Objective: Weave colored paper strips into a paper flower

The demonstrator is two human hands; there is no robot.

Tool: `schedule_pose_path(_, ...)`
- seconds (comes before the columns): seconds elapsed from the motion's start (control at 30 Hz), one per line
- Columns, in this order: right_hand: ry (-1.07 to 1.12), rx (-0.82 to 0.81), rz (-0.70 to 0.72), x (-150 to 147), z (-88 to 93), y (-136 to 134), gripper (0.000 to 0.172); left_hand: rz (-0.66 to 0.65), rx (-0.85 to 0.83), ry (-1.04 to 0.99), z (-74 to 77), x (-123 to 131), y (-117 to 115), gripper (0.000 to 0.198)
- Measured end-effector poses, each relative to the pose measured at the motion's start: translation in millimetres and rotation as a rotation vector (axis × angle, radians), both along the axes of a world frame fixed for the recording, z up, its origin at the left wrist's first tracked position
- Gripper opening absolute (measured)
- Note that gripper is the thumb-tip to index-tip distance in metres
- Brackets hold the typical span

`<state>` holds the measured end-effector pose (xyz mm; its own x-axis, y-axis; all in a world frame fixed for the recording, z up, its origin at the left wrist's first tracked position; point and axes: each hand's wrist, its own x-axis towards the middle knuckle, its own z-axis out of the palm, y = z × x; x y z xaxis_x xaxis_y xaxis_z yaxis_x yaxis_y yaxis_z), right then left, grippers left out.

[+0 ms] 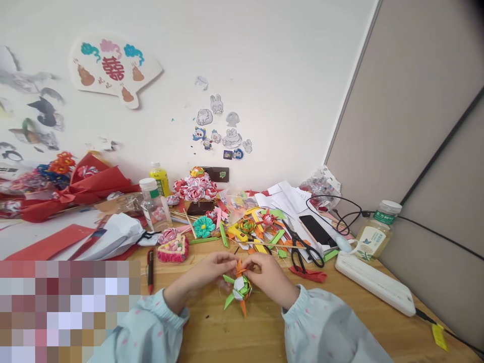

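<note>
Between my two hands, just above the wooden table, is a folded paper flower in green, orange and white, with pointed strips sticking out. My left hand pinches it from the left near an upper orange strip. From the right, the fingers of my right hand close on the same orange strip at the top. Fingertips of both hands are partly hidden by the paper. Black-handled scissors lie open to the right of my right hand, with a red scrap beside them.
Behind my hands lies a heap of paper strips with finished flowers and a yellow glue gun. A phone, a white power strip and a bottle are at right. A pen and pink triangular piece lie left.
</note>
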<state>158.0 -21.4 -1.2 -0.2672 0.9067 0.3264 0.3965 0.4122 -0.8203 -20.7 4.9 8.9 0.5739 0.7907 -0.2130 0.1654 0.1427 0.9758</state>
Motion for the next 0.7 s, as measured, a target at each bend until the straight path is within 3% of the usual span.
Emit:
schedule_pose_path(0.07, -0.021, 0.065, 0.008, 0, 3.9, -2, 0.018, -0.038, -0.057, -0.029, -1.1, -1, 1, 0.039)
schedule_pose_path(0.47, -0.136, 0.282, 0.138, 7, 10.9, -4, 0.023, 0.042, 0.076, -0.019, -0.8, 3, 2, 0.035)
schedule_pose_path(0.7, -0.204, 0.211, 0.209, 10, 12.0, -6, 0.054, 0.040, 0.131, 0.044, 3.7, 6, -1, 0.030)
